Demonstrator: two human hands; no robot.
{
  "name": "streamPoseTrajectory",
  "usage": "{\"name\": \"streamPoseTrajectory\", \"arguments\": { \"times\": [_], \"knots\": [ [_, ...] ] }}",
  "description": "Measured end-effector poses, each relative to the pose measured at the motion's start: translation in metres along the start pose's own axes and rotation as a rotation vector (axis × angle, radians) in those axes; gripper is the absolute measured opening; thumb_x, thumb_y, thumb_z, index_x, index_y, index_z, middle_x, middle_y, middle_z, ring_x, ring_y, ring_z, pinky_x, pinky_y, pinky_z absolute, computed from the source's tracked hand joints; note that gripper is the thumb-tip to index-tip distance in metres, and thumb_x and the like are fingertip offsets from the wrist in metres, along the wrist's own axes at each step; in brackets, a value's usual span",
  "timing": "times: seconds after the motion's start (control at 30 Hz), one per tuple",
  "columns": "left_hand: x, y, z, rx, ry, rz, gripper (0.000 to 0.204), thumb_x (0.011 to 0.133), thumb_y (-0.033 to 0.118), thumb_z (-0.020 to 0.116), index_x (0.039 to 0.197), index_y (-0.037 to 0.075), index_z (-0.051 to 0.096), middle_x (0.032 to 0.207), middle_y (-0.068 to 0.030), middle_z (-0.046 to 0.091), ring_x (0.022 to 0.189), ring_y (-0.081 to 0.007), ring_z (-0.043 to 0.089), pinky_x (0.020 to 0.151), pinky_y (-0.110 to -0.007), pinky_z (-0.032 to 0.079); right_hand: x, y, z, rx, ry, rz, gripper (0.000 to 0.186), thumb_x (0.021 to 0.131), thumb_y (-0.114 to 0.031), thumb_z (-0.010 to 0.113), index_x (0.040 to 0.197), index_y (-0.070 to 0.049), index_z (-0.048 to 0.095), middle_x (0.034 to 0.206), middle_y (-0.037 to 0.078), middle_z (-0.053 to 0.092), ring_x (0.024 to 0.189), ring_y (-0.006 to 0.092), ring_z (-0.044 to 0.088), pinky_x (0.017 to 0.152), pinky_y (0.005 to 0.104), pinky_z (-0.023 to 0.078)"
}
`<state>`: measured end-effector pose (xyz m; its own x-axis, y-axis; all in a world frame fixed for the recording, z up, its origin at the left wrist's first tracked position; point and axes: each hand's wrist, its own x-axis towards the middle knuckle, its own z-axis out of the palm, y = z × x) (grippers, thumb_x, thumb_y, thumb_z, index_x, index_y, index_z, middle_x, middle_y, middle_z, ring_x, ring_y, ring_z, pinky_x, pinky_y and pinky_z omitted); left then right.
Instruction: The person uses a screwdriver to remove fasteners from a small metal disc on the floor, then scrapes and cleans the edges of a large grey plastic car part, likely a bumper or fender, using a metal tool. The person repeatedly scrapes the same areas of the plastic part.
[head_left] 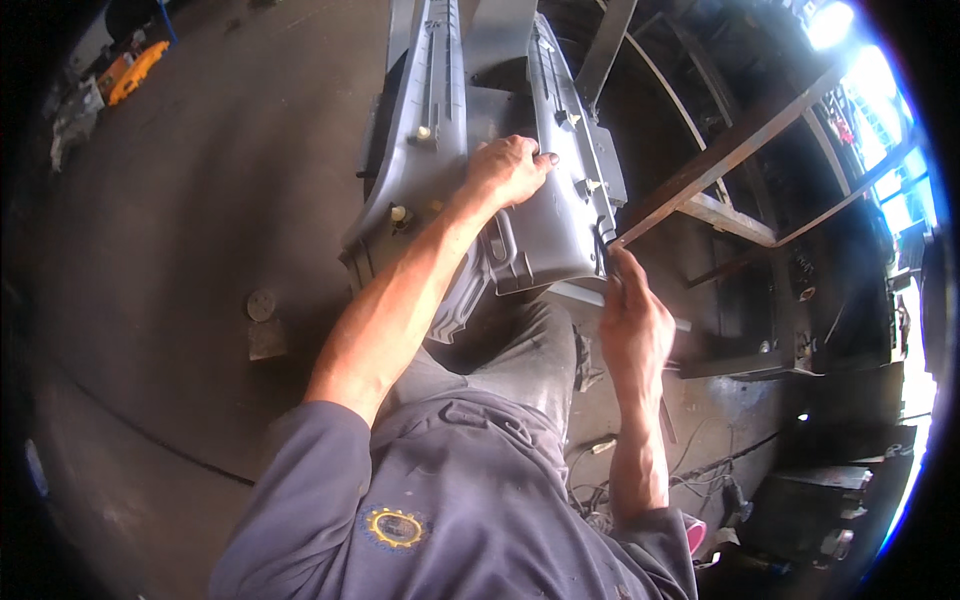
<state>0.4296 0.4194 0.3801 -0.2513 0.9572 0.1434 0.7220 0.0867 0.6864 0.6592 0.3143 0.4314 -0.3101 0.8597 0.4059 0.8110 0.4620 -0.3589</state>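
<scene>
Two long grey moulded panels with pale clips lie side by side in front of me. My left hand [508,172] is closed over the inner edge of the right panel [553,235], its thumb resting on the panel's face. At that panel's near right corner is my right hand [637,315], its fingers pinched by a thin dark piece [603,247]. What those fingers grip is partly hidden and too small to name. The left panel [425,170] runs under my left wrist, and its stepped near end hangs above my lap.
A rusty metal frame [715,165] rises close by my right hand. Cables [600,490] and a pale-handled tool [603,446] lie on the floor at the lower right. On the left floor are a small round object [261,305] and, farther back, an orange item [138,72].
</scene>
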Motion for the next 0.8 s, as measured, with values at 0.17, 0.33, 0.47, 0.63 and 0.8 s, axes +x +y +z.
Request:
{"name": "streamPoseTrajectory", "arguments": {
  "times": [0.17, 0.33, 0.47, 0.63, 0.8],
  "knots": [
    [-0.006, -0.001, 0.006, -0.008, 0.054, 0.057, 0.043, 0.093, 0.042, 0.052, 0.095, 0.002, 0.067, 0.092, -0.0203, 0.069, 0.095, -0.037, 0.065, 0.091, -0.049, 0.043, 0.034, -0.03, 0.028, -0.238, -0.169, -0.071, 0.03, 0.086, -0.008, 0.059, 0.115, -0.017, 0.062, 0.075, 0.017, 0.066, 0.068, 0.0351, 0.066, 0.061, 0.0437, 0.052],
    [-0.006, -0.002, 0.005, -0.03, 0.053, 0.072, 0.043, 0.094, 0.042, 0.052, 0.095, 0.002, 0.068, 0.088, -0.0191, 0.07, 0.092, -0.0356, 0.066, 0.089, -0.05, 0.044, 0.037, -0.024, 0.04, -0.297, -0.095, -0.129, 0.031, 0.086, -0.008, 0.058, 0.115, -0.016, 0.066, 0.073, 0.016, 0.067, 0.065, 0.0331, 0.067, 0.06, 0.042, 0.053],
    [-0.003, -0.009, 0.01, 0.017, 0.113, 0.133, 0.042, 0.094, 0.042, 0.052, 0.095, 0.002, 0.068, 0.086, -0.0179, 0.07, 0.089, -0.0348, 0.067, 0.086, -0.05, 0.045, 0.035, -0.026, 0.041, -0.321, -0.094, -0.137, 0.031, 0.085, -0.008, 0.058, 0.114, -0.015, 0.069, 0.074, 0.016, 0.067, 0.065, 0.0323, 0.066, 0.061, 0.041, 0.053],
    [-0.003, -0.006, 0.009, -0.022, 0.091, 0.107, 0.042, 0.094, 0.042, 0.053, 0.093, 0.002, 0.069, 0.085, -0.017, 0.07, 0.087, -0.034, 0.067, 0.083, -0.049, 0.046, 0.034, -0.022, 0.046, -0.312, -0.061, -0.166, 0.032, 0.086, -0.008, 0.058, 0.115, -0.015, 0.068, 0.074, 0.016, 0.067, 0.063, 0.0324, 0.066, 0.061, 0.0405, 0.053],
    [-0.005, -0.006, 0.008, -0.019, 0.112, 0.102, 0.043, 0.093, 0.042, 0.054, 0.092, 0.002, 0.069, 0.083, -0.0168, 0.07, 0.085, -0.0335, 0.067, 0.082, -0.05, 0.046, 0.034, -0.021, 0.05, -0.316, -0.034, -0.205, 0.034, 0.085, -0.006, 0.057, 0.117, -0.012, 0.067, 0.074, 0.014, 0.067, 0.064, 0.0308, 0.066, 0.06, 0.0404, 0.053]
  ]
}}
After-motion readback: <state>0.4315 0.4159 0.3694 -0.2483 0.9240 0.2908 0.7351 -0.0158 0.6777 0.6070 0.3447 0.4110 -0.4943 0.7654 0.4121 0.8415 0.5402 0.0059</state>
